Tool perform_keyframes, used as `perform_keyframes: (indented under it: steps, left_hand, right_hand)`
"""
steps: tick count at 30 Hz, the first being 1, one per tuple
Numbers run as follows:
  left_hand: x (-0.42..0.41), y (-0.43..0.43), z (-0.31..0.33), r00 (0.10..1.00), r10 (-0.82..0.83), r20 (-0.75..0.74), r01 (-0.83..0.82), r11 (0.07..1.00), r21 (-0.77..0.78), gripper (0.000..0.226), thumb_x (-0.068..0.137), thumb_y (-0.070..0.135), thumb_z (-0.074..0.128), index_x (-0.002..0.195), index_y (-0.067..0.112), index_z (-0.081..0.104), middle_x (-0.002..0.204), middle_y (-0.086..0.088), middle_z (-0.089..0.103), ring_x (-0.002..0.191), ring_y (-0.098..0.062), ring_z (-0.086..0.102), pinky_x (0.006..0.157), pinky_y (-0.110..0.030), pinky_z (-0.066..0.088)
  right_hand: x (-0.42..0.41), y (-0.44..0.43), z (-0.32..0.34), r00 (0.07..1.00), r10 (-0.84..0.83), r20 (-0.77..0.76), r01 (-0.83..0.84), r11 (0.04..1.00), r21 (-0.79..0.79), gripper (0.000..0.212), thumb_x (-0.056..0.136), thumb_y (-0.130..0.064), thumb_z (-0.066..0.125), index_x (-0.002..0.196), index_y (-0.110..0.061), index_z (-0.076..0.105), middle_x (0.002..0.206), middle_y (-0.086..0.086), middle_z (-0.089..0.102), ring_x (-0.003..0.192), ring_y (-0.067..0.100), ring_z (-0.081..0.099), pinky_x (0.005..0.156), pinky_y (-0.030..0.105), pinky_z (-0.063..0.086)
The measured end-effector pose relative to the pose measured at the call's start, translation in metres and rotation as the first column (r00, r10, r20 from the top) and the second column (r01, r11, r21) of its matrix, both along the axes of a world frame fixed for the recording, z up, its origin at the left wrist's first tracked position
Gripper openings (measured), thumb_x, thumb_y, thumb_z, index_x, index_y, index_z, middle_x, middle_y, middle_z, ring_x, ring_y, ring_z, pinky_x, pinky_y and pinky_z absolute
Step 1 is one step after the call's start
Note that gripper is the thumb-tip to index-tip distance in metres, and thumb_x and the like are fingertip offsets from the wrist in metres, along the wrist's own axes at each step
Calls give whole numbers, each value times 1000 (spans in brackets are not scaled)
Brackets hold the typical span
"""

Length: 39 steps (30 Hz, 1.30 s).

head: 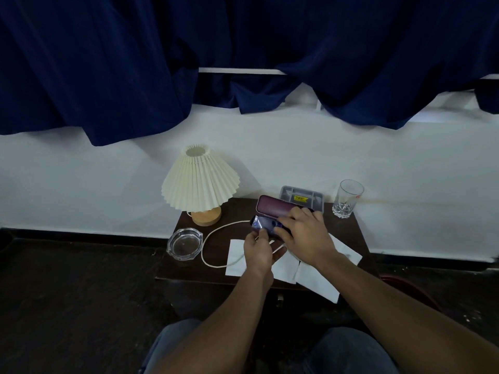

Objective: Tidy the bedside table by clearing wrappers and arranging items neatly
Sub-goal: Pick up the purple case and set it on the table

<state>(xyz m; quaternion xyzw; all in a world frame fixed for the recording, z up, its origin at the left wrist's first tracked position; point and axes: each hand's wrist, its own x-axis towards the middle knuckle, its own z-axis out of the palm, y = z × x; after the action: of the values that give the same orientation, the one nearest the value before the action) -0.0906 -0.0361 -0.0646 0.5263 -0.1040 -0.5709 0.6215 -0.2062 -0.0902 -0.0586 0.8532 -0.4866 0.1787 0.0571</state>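
Observation:
On the dark wooden bedside table (186, 268) a maroon case (272, 207) stands open, its lid tilted up. My right hand (302, 233) rests over the case's lower half, fingers curled down into it. My left hand (260, 248) pinches a shiny blue-purple wrapper (258, 224) at the case's left end. White paper tissues (318, 279) lie flat on the table under both hands, partly hidden by my wrists.
A pleated cream lamp (198, 182) on a wooden base stands at the back left, its white cord (213, 240) looping forward. A glass ashtray (184, 244) sits at the left edge, a grey tray (302, 199) behind the case, a drinking glass (347, 198) back right.

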Motion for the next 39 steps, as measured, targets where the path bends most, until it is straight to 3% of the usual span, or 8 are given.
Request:
perform_keyframes:
  steps: [5, 10, 13, 20, 26, 30, 33, 39]
  left_hand:
    - [2, 1, -6, 999, -2, 44, 1, 999, 33, 28, 108, 23, 45, 133, 11, 53, 115, -10, 69, 97, -24, 74, 67, -32, 61]
    - [6, 2, -6, 998, -5, 60, 3, 999, 44, 31, 108, 24, 45, 135, 9, 50, 123, -13, 66, 91, -21, 74, 66, -31, 61]
    - [7, 1, -6, 998, -1, 59, -2, 999, 43, 30, 108, 23, 46, 133, 8, 51, 124, -15, 66, 91, -22, 73, 68, -33, 61]
    - [10, -3, -2, 998, 45, 40, -46, 999, 26, 28, 108, 21, 44, 129, 5, 54, 119, -20, 68, 83, -22, 72, 65, -32, 61]
    - [12, -5, 5, 996, 91, -22, -91, 996, 4, 25, 108, 19, 44, 123, 2, 55, 87, -11, 70, 71, -19, 71, 63, -31, 61]
    - [13, -6, 9, 996, 81, -44, -81, 997, -11, 24, 108, 21, 46, 123, 5, 55, 94, -14, 74, 79, -23, 74, 67, -32, 64]
    - [14, -6, 10, 997, 63, -34, -64, 998, -22, 24, 107, 19, 47, 125, 7, 57, 105, -19, 75, 85, -26, 75, 74, -36, 65]
    - [18, -5, 11, 997, 41, -59, -41, 999, 0, 30, 102, 38, 54, 108, 11, 66, 98, -14, 78, 91, -28, 77, 78, -38, 64]
  right_hand:
    - [-2, 1, 13, 986, -138, 94, 152, 976, -155, 44, 94, -42, 56, 130, -18, 63, 124, 8, 59, 112, 32, 54, 92, 47, 38]
    - [-2, -15, 26, 927, -365, 88, 339, 915, 220, 34, 101, -44, 47, 120, -23, 66, 119, 5, 65, 117, 29, 58, 99, 48, 31]
    - [-5, -17, 28, 945, -320, 72, 298, 929, 220, 30, 102, -37, 44, 102, -24, 71, 102, 0, 68, 103, 26, 63, 94, 44, 35]
    - [-6, -8, 18, 994, -45, 103, 50, 998, -42, 34, 95, -40, 47, 101, -22, 75, 100, 2, 68, 96, 29, 64, 84, 42, 48]
    - [-8, 0, 10, 966, 48, 256, -93, 982, 167, 43, 92, -50, 58, 123, -23, 69, 129, -2, 60, 118, 20, 60, 96, 38, 53]
    - [-5, 0, 12, 809, -285, 514, -12, 867, 499, 70, 84, -53, 74, 145, -28, 51, 137, -6, 51, 122, 12, 55, 105, 36, 49]
    - [-2, 1, 16, 628, -472, 619, -180, 686, 705, 58, 85, -36, 81, 137, -26, 56, 123, 0, 66, 104, 21, 70, 78, 37, 62]
    - [2, 0, 19, 529, -534, 660, -251, 645, 722, 48, 81, -17, 85, 124, -24, 65, 108, 2, 69, 87, 16, 69, 59, 22, 55]
